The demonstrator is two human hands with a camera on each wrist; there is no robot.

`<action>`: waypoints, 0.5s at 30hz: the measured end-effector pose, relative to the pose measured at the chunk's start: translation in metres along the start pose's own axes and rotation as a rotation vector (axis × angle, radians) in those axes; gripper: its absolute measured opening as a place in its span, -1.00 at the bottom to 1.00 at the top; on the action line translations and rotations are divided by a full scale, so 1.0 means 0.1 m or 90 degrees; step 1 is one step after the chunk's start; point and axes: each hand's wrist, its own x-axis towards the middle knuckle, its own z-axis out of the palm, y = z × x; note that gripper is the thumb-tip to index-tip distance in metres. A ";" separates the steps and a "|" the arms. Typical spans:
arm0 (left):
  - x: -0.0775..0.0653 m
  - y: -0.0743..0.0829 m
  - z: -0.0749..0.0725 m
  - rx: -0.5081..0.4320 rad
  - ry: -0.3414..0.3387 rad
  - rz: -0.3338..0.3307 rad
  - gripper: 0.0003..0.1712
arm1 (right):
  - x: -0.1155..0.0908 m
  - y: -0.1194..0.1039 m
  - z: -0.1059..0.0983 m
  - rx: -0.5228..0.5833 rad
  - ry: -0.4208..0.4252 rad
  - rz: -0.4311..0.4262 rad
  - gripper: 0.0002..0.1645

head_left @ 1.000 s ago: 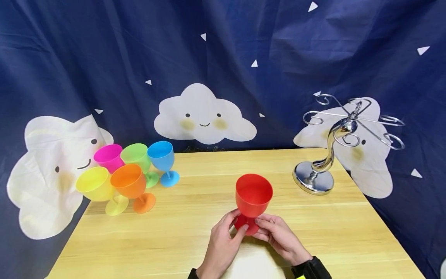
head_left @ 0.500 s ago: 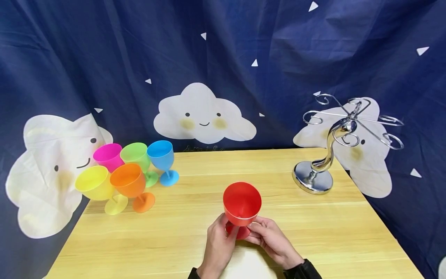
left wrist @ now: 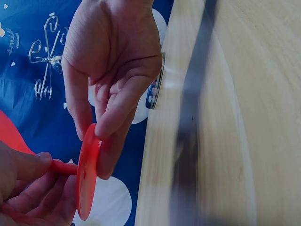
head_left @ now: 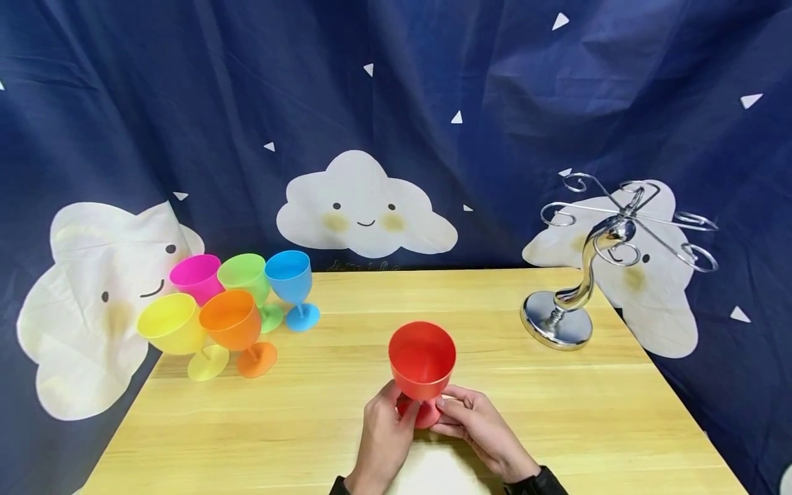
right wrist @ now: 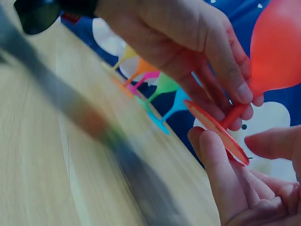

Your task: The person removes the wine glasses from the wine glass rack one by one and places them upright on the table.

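Observation:
A red plastic goblet (head_left: 423, 354) is held up in front of the body, its bowl opening toward the head camera. My left hand (head_left: 385, 433) pinches its stem between thumb and fingers, as the right wrist view shows with the left hand (right wrist: 188, 42) above the foot. At the rim of the round foot (left wrist: 87, 174) are the fingers of my right hand (head_left: 479, 426), some of them under it. The right wrist view has the right hand's thumb (right wrist: 273, 142) close to the foot's edge. Both hands overlap the table in the head view.
At the left stand yellow (head_left: 170, 326), orange (head_left: 232, 322), pink (head_left: 196, 276), green (head_left: 244, 273) and blue (head_left: 289, 276) goblets, close together. A chrome stand (head_left: 584, 282) with curled wire arms is at the back right. A dark blue curtain (head_left: 396, 82) hangs behind the wooden table (head_left: 297, 426).
The red goblet has shifted left and slightly toward the body, both hands moving with it. Its position differs little over the last half second. The other goblets and the stand stay put.

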 end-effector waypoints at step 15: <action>0.09 -0.27 -0.24 0.026 0.052 -0.031 -0.79 | -0.24 -0.12 -0.08 -0.732 0.301 -0.277 -0.41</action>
